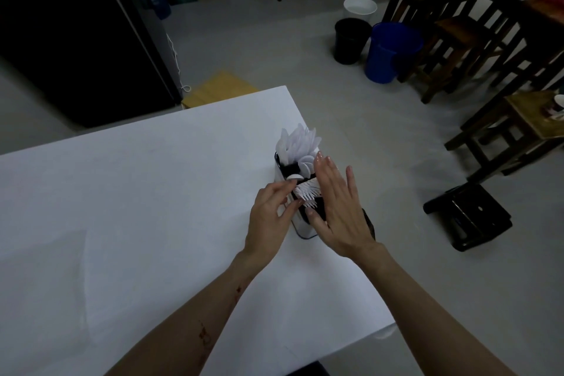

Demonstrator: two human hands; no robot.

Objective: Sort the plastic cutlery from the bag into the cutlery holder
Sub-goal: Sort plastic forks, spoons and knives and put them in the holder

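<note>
A white cutlery holder (302,230) with a dark inside stands near the right edge of the white table (137,207). White plastic knives (300,139) stick up from its far compartment, spoons (305,162) from the middle, forks (306,192) from the near one. My left hand (270,217) touches the forks from the left with thumb and bent fingers. My right hand (335,207) lies with straight fingers along the holder's right side, thumb on its near rim. No bag is in view.
The table's right edge runs just past the holder. On the floor beyond stand a white bucket (360,11), a black bin (351,40) and a blue bin (390,52). Dark wooden stools (503,128) and a black stool (470,217) stand at the right.
</note>
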